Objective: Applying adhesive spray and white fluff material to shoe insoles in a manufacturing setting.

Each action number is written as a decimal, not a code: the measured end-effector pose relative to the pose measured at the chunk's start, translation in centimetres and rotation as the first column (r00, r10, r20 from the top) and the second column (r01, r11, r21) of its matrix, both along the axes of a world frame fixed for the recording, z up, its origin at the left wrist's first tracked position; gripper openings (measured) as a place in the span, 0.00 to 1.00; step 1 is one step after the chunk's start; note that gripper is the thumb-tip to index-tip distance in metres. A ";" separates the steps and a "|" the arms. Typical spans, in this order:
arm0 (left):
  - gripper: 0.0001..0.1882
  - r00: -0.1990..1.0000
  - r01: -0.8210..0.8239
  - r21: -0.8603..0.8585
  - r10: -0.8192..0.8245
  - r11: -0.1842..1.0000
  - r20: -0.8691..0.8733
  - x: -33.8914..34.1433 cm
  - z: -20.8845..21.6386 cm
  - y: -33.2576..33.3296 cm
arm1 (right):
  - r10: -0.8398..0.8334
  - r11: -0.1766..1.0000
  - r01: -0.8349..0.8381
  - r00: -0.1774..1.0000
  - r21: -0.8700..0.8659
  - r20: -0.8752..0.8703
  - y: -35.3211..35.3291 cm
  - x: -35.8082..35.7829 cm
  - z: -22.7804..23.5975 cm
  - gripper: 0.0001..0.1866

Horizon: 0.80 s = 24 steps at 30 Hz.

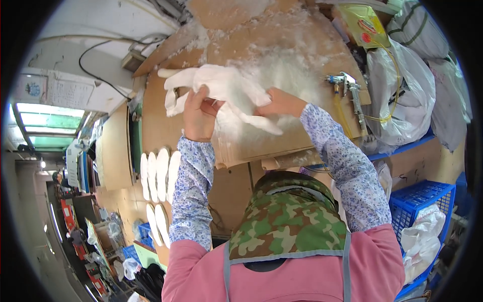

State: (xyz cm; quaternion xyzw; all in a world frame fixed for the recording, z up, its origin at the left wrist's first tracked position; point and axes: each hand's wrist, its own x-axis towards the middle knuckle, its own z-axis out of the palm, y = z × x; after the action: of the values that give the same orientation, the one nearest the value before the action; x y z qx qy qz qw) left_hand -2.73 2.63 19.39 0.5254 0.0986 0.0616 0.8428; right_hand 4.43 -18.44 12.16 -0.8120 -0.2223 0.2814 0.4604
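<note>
Over the cardboard-covered worktop I hold a fanned bundle of white insoles (217, 77), long soft pieces with rounded ends. My left hand (199, 115) is closed on the bundle's near side, thumb up against it and fingers partly hidden beneath. At the right end, my right hand (284, 104) pinches the edge of the pieces. One white insole (264, 124) slants down below that hand. The pieces overlap, so where one ends and another begins is hard to make out.
White fluffy residue coats the cardboard (221, 40). A spray gun (347, 85) with a yellow hose lies at the right edge. More white insoles (162, 173) lie in rows at the left. Plastic bags (400, 95) and a blue crate (420, 201) stand right.
</note>
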 end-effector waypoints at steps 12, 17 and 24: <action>0.34 0.922 -0.092 0.510 0.266 0.855 -0.280 -4.5 -18.6 7.5 | -0.298 0.949 0.285 0.951 0.137 0.082 0.1 2.2 -9.7 0.17; 0.30 0.926 -0.209 0.960 0.354 0.185 0.133 -6.4 -19.5 5.0 | -0.322 0.893 0.445 0.519 0.072 0.791 1.1 0.5 -9.4 0.15; 0.30 0.872 -0.032 0.944 -0.452 0.330 0.187 2.0 -20.1 1.3 | -0.178 0.908 0.402 0.628 -0.120 0.758 6.7 -3.8 -14.1 0.30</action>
State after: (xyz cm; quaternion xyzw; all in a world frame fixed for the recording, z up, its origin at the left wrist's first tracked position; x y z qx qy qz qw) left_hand -0.71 3.92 -0.75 0.8880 -0.2083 0.1042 0.3964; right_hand 0.61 -11.74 -1.97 -0.9369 -0.2106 -0.1174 0.2533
